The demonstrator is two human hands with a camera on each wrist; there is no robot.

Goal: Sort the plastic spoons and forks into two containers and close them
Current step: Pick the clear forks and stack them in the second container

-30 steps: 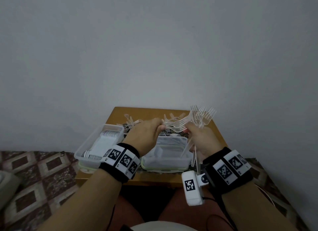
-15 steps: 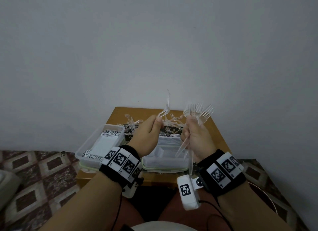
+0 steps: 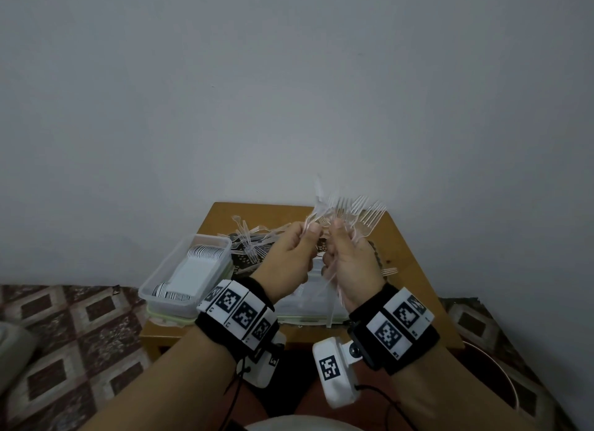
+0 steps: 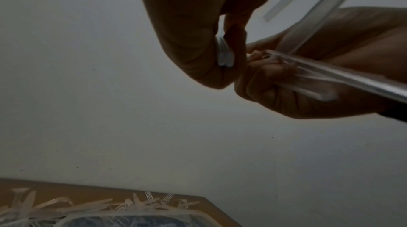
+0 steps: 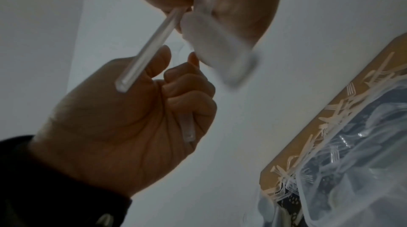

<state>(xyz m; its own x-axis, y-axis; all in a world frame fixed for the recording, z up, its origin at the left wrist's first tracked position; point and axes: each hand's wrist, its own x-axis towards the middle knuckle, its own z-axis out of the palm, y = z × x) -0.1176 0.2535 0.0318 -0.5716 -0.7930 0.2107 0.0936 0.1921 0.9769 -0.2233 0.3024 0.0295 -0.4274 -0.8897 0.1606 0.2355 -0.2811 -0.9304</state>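
In the head view both hands are raised above the small wooden table (image 3: pixel 405 270). My right hand (image 3: pixel 337 228) grips a bundle of clear plastic forks (image 3: pixel 361 210), tines up and fanned, handles hanging below the fist. My left hand (image 3: pixel 310 230) pinches one clear fork (image 3: pixel 318 202) right beside that bundle. The left wrist view shows my left hand's fingers (image 4: pixel 198 39) pinching the fork (image 4: pixel 224 53). A clear container (image 3: pixel 151 289) holds white spoons (image 3: pixel 199 260). A second clear container (image 3: pixel 305 316) lies under my hands. Loose forks (image 3: pixel 250 238) lie behind.
The table stands against a plain grey wall. A patterned floor (image 3: pixel 64 334) lies to the left and right. In the right wrist view, loose forks (image 5: pixel 326 119) edge the clear container (image 5: pixel 352 170). One stray fork (image 3: pixel 389 271) lies on the table at right.
My left hand has lifted one fork from the pile and brought it up beside the bundle in my right hand. Both hands have come closer together.
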